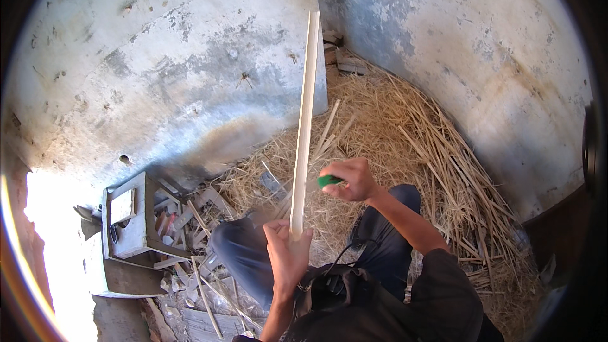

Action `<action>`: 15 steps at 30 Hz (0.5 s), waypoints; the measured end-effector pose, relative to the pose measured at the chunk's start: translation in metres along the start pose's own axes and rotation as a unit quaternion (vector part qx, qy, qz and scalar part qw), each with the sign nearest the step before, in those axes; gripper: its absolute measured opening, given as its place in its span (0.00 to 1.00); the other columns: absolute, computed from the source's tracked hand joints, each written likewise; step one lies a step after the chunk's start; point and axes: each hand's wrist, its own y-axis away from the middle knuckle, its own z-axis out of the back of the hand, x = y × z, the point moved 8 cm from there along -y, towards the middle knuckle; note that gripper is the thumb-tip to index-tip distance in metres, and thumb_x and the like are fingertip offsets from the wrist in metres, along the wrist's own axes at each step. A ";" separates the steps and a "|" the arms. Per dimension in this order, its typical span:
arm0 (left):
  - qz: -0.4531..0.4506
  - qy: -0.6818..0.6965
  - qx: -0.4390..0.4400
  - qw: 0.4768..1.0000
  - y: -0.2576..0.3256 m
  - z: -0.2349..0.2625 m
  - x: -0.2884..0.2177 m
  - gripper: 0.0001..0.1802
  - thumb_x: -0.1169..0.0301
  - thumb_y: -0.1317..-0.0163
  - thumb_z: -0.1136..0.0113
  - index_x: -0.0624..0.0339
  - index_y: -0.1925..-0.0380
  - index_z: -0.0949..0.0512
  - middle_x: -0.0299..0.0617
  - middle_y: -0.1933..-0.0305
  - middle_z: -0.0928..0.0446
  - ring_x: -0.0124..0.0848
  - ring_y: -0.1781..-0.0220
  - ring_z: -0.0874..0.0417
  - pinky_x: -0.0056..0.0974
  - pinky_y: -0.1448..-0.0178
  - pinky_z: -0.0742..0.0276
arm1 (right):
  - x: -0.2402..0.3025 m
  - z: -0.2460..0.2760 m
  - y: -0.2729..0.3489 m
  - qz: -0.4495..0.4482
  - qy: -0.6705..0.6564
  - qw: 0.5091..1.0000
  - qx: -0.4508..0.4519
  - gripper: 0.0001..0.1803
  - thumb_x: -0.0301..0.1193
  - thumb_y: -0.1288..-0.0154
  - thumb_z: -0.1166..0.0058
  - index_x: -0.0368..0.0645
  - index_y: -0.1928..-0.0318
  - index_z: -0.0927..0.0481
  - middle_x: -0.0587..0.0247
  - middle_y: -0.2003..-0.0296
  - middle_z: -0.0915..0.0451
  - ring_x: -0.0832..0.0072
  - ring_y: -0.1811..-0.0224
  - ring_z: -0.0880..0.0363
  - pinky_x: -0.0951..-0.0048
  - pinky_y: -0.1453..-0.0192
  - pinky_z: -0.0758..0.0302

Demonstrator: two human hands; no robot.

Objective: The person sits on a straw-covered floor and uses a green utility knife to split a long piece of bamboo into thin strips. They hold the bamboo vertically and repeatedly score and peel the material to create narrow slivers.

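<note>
My left hand (288, 250) is closed around the lower end of a long, pale split-bamboo strip (306, 114). The strip stands up and away from me, its hollow face showing, and its far end overlaps the wall. To the right of the strip, my right hand (352, 179) is curled in a fist around a small green thing (329, 180). Only a bit of the green shows at the thumb and fingers, so its kind is not clear. A gap lies between this hand and the strip.
Straw-like shavings (373, 107) cover the floor, with a pile of thin bamboo strips (456, 164) along the right wall. At left stands a small wooden stool (136, 240) on its side among rubble and scraps. My bent legs (244, 256) frame the work area. Worn, peeling walls (209, 57) rise close ahead.
</note>
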 end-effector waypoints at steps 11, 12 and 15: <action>0.108 0.276 0.084 0.951 -0.012 -0.018 -0.008 0.22 0.77 0.24 0.33 0.58 0.43 0.38 0.40 0.64 0.19 0.18 0.72 0.25 0.28 0.72 0.33 | 0.021 -0.014 0.000 0.040 -0.045 0.997 0.053 0.25 0.59 0.25 0.37 0.50 0.60 0.11 0.69 0.73 0.15 0.69 0.79 0.17 0.66 0.74 0.23; 0.108 0.278 0.083 0.951 -0.013 -0.018 -0.009 0.22 0.77 0.24 0.33 0.58 0.43 0.38 0.40 0.64 0.19 0.18 0.73 0.25 0.27 0.72 0.33 | 0.020 -0.015 0.001 0.042 -0.048 0.997 0.051 0.25 0.59 0.25 0.37 0.50 0.60 0.11 0.69 0.73 0.15 0.69 0.79 0.17 0.66 0.74 0.24; 0.101 0.283 0.078 0.950 -0.015 -0.019 -0.011 0.22 0.77 0.24 0.33 0.58 0.43 0.38 0.41 0.64 0.19 0.18 0.73 0.25 0.27 0.72 0.33 | 0.024 -0.013 -0.002 0.051 -0.048 0.996 0.059 0.24 0.58 0.25 0.37 0.49 0.59 0.11 0.69 0.73 0.15 0.69 0.79 0.17 0.66 0.75 0.24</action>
